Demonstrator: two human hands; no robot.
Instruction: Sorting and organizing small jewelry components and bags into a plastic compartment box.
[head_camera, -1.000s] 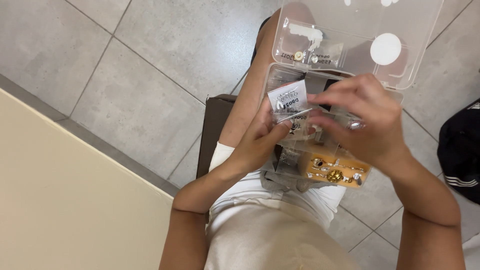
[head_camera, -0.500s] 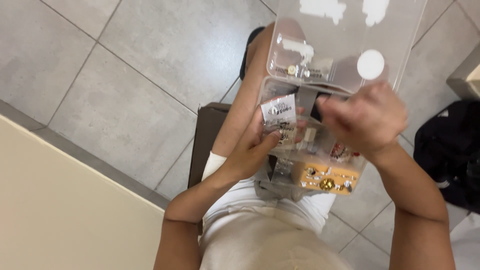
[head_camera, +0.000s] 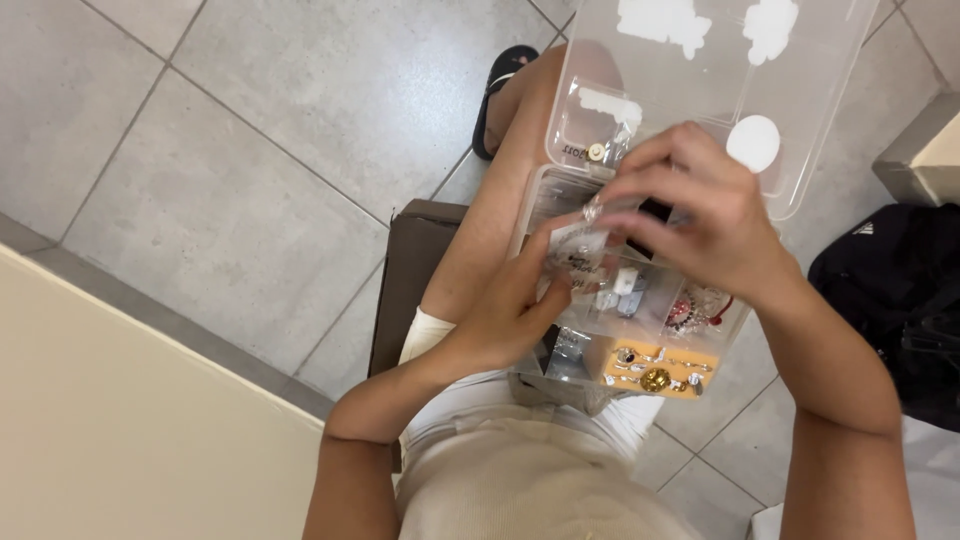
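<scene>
I'm seeing a clear plastic compartment organizer box sitting on the person's lap, its transparent lid standing open on the far side. The left hand is pinching a small clear plastic bag over the box's middle compartments, thumb on top. The right hand is hovering just above the box, fingers curled together and pinching the bag's upper edge. An orange foam insert with small gold and silver jewellery pieces is lying in the box's near compartment. A black bag is lying on the grey tiled floor, right of the box.
</scene>
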